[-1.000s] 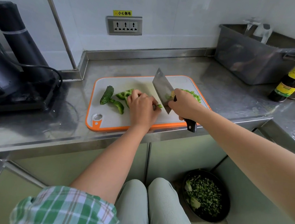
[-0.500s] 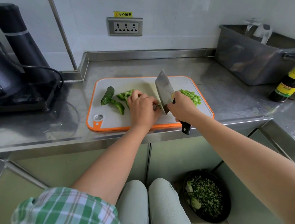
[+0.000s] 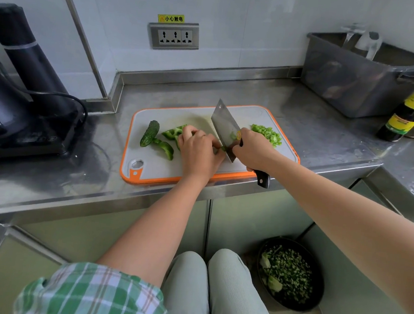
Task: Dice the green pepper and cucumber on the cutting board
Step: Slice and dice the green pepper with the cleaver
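**A:** What is sitting nearest, below the cutting board (image 3: 155,167)?

**B:** A black bowl (image 3: 295,308) is standing on the floor under the board's right end, holding chopped greens.

**A:** And the hands?

**B:** Both are working close together over the board's near half. The left hand (image 3: 199,151) is pressing curled fingers down on the green pepper (image 3: 175,133), which is lying at the board's middle. The right hand (image 3: 253,150) is gripping the handle of a cleaver (image 3: 224,126). The blade is slanting down just beside the left hand's fingers, and the handle's end is sticking out past the board's near edge.

**A:** Where is the cucumber lying?

**B:** The cucumber (image 3: 149,133) is lying on the board's left part, touching a loose pepper strip (image 3: 165,148). A diced pile (image 3: 267,134) is sitting near the board's far right corner.

**A:** And around the board?

**B:** The board is lying on a steel counter (image 3: 75,178). A black appliance (image 3: 21,80) is standing to its left. A grey tub (image 3: 355,79) and a dark bottle (image 3: 413,106) are standing beyond its right end, and a wall socket (image 3: 173,36) is showing behind it.
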